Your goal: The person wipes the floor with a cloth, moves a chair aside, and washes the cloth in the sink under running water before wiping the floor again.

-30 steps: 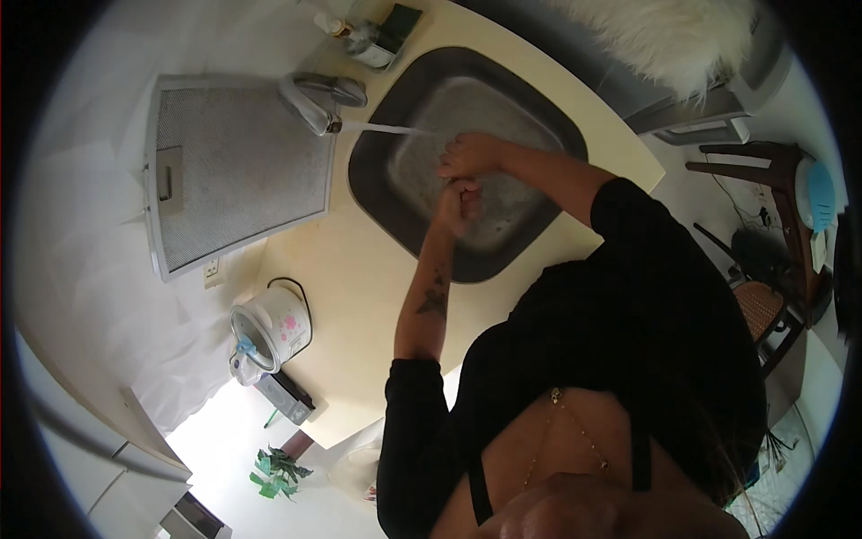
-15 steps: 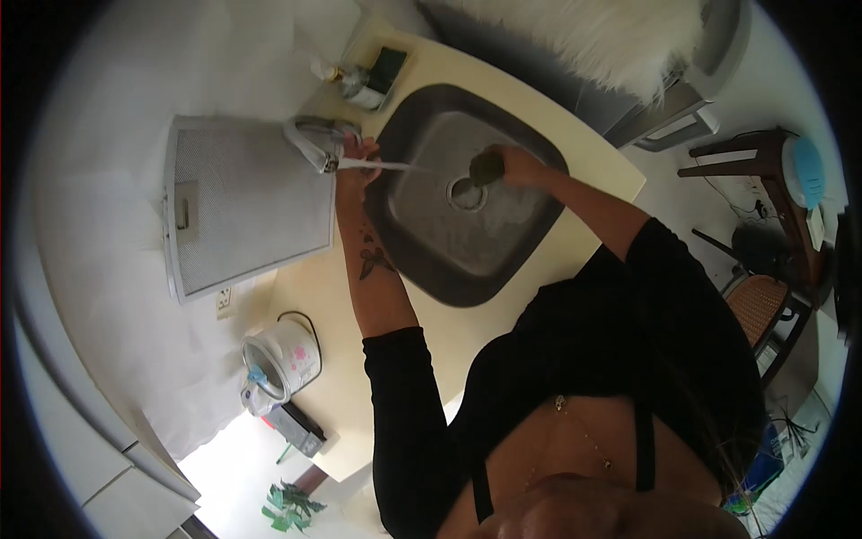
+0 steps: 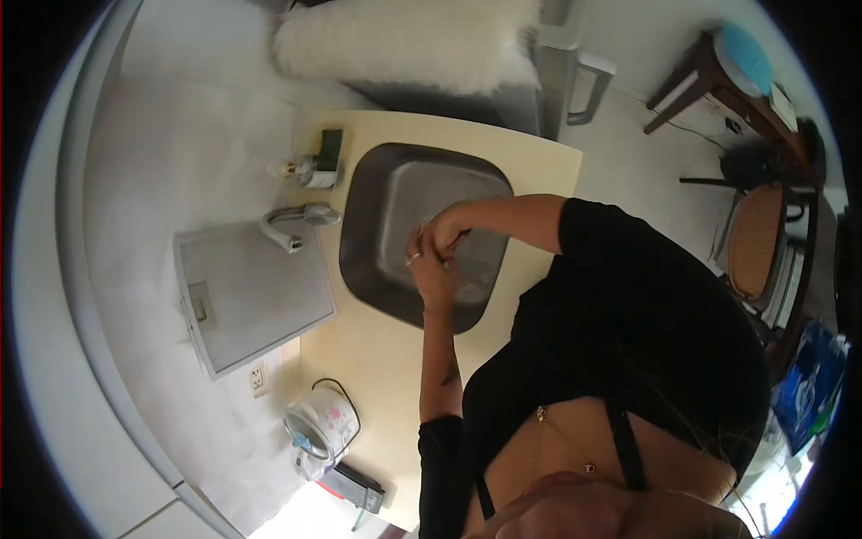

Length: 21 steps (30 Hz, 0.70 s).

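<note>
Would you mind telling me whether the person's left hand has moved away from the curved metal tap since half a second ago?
Yes. The left hand has left the curved metal tap and now meets the right hand over the dark steel sink.

A single head-worn fisheye camera looked steeply down past the person's own chest onto the pale cream countertop (image 3: 377,350), with the scene appearing rotated. The dark square metal sink (image 3: 395,207) sat near the frame's centre at arm's length, both hands meeting over it, while black vignette ringed the circular view.
</note>
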{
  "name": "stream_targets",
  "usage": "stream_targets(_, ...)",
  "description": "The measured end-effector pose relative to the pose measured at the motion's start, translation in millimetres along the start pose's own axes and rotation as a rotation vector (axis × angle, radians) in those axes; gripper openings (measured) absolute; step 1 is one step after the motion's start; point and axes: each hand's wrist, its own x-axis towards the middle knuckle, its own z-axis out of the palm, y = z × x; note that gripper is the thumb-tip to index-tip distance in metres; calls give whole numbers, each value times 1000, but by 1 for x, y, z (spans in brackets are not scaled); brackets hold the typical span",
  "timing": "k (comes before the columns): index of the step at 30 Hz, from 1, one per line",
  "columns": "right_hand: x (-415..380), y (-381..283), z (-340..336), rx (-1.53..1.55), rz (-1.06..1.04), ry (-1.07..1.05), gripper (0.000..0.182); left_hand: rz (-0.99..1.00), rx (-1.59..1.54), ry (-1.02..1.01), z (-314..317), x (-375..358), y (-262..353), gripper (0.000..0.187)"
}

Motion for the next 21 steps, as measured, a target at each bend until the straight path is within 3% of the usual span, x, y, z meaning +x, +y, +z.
stream_targets(2,22,-13,22,-350,-125,213,5,-522,-251,-81,37,-12,-26,44)
stream_targets(4,49,-13,42,-646,-154,389,8,-522,-242,-154,40,-12,-42,35)
stream_targets(6,35,-26,51,-399,-110,888,15,-532,-230,-219,42,-9,-56,28)
stream_targets(7,27,-31,46,-396,-107,892,15,-320,-356,-69,44,-8,-61,21)
stream_targets(8,17,-37,41,-585,-173,802,18,-112,-478,77,44,-10,-64,14)
stream_targets(9,11,-40,39,-769,-242,706,21,-113,-477,68,34,-10,-60,14)
stream_targets(10,4,-42,34,-767,-240,712,21,-476,-749,-179,23,-8,-56,7)
stream_targets(11,-1,-44,32,-881,-365,687,19,-849,-1002,-437,11,-7,-51,3)
stream_targets(12,-7,-47,28,-999,-490,659,20,-846,-999,-433,2,-10,-43,3)
stream_targets(14,-17,-51,22,-1088,-546,649,17,-1084,-1561,-285,-7,-17,-30,11)
stream_targets(15,-20,-53,22,-1165,-599,636,16,-1083,-1557,-278,-10,-20,-31,11)
stream_targets(17,-20,-48,21,-1157,-679,698,13,-1002,-2065,-402,-11,-23,-30,14)
stream_targets(19,-10,-39,29,-1140,-762,749,12,-946,-2104,-412,1,-30,-36,12)
stream_targets(21,-1,-28,34,-1058,-618,784,18,-879,-2139,-434,4,-31,-33,12)
